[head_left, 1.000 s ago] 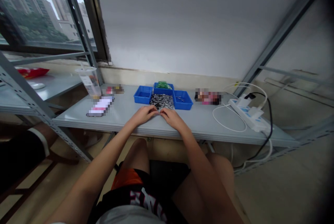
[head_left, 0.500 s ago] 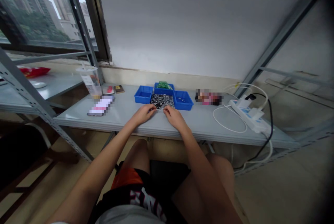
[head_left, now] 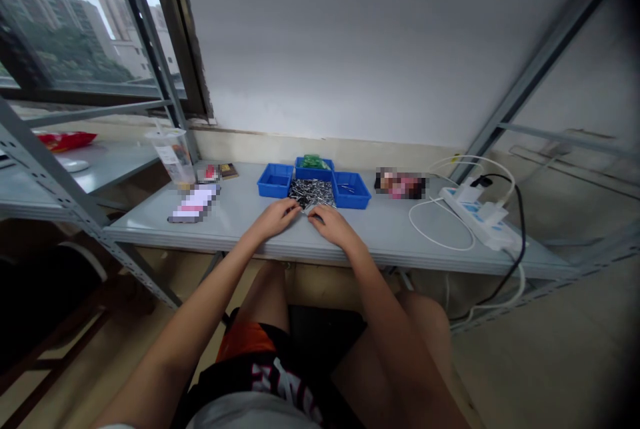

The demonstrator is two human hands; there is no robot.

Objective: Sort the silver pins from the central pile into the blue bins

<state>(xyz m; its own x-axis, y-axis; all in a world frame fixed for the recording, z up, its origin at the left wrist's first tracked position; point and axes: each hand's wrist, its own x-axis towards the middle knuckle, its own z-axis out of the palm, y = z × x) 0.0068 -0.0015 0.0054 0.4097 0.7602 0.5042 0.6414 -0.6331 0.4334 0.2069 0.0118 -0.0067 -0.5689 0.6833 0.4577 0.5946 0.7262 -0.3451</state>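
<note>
My left hand [head_left: 278, 217] is pinched closed at the near edge of a pile of small metal pieces [head_left: 314, 193]. Close to its right, my right hand [head_left: 329, 222] is closed too, fingertips angled toward the left ones. Something small and pale shows between the two hands, too small to name. Around the pile stand three blue trays: the left tray [head_left: 275, 190] with nothing visible in it, the back tray [head_left: 303, 172] holding green packets [head_left: 314, 162], and the right tray [head_left: 353, 200] holding a few metal pieces.
On the grey table [head_left: 240, 229] lie a phone [head_left: 195, 204], a plastic cup [head_left: 174, 157] and small boxes [head_left: 227, 170] at the left. A blurred pinkish item [head_left: 401, 185], white cables and a power strip [head_left: 477, 224] are at the right.
My right hand has moved slightly left, closer to my left hand. My left hand has hardly moved.
</note>
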